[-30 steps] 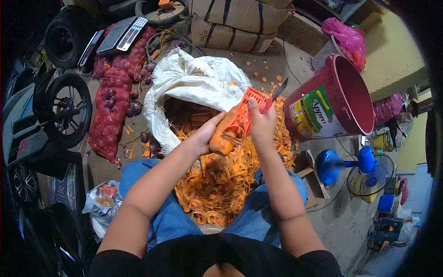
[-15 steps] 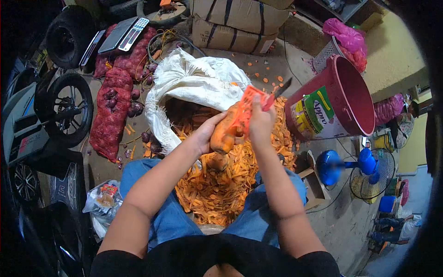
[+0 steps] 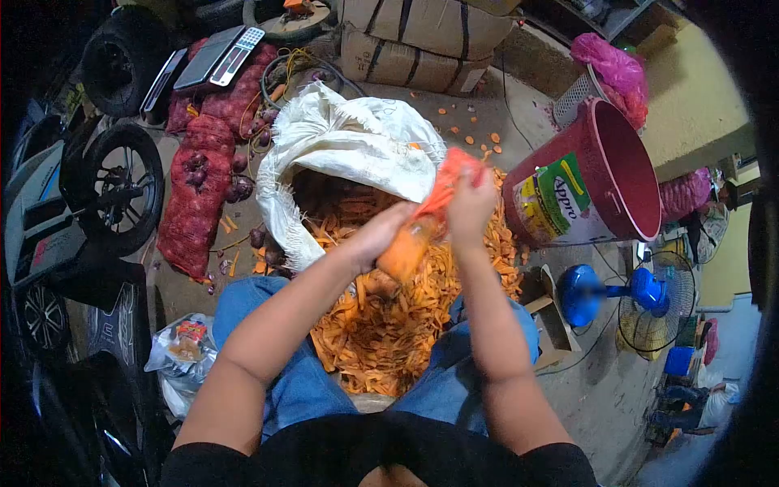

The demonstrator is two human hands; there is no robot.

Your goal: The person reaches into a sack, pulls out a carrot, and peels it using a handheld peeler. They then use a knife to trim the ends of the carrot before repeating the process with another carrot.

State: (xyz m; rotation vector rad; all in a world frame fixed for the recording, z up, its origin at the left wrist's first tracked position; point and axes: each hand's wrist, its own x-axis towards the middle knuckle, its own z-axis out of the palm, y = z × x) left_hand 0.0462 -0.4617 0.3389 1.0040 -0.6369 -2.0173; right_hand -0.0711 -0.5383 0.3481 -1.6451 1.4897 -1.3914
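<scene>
My left hand (image 3: 380, 237) is closed around a thick carrot (image 3: 402, 255), tilted over the pile of peelings. My right hand (image 3: 472, 203) grips an orange-red peeler (image 3: 448, 180), which lies against the carrot's upper end; motion blurs both. Beneath them, carrot peelings (image 3: 369, 337) are heaped between the knees. Another carrot (image 3: 380, 284) seems to lie on the heap just below the held one. Behind my left hand, an open white woven sack (image 3: 349, 146) spills more peelings.
A maroon bucket (image 3: 527, 174) leans at the right, near a blue fan (image 3: 580, 294). Red net bags of onions (image 3: 195, 195) and a scale (image 3: 219, 61) are at the left. Taped cardboard boxes (image 3: 414, 61) stand behind; carrot slices (image 3: 471, 120) dot the floor. A motorbike wheel (image 3: 126, 191) stands far left.
My right hand and the peeler have shifted slightly, and the peeler has turned. The dark blade tip seen beside it earlier no longer shows. My left hand still holds the carrot.
</scene>
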